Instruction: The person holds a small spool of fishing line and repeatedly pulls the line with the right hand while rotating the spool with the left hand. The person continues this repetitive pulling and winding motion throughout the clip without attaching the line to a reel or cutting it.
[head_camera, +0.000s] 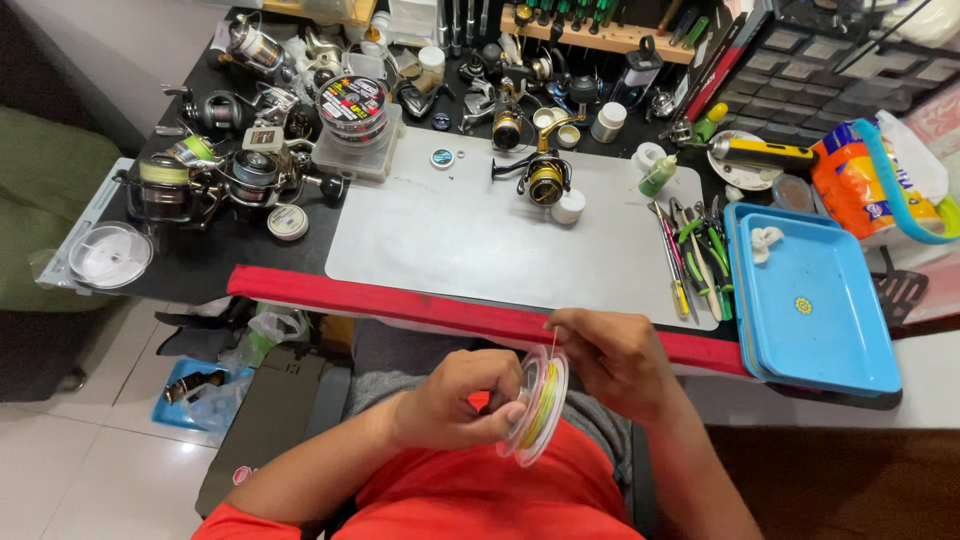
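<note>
My left hand (455, 400) grips a clear plastic spool of multicoloured fishing line (540, 405) by its side, held over my lap below the table edge. My right hand (612, 355) is on the spool's other side, fingers pinched at its top rim where a thin strand of line rises. On the grey work mat (420, 240) stands a black and gold spinning reel (540, 178) with a small white cap beside it.
Several fishing reels (230, 170) crowd the table's left side beside a stack of line spools (352, 105). Pliers and hand tools (695, 255) lie right of the mat, next to stacked blue trays (820, 330). A red padded strip (400, 305) lines the table's front edge.
</note>
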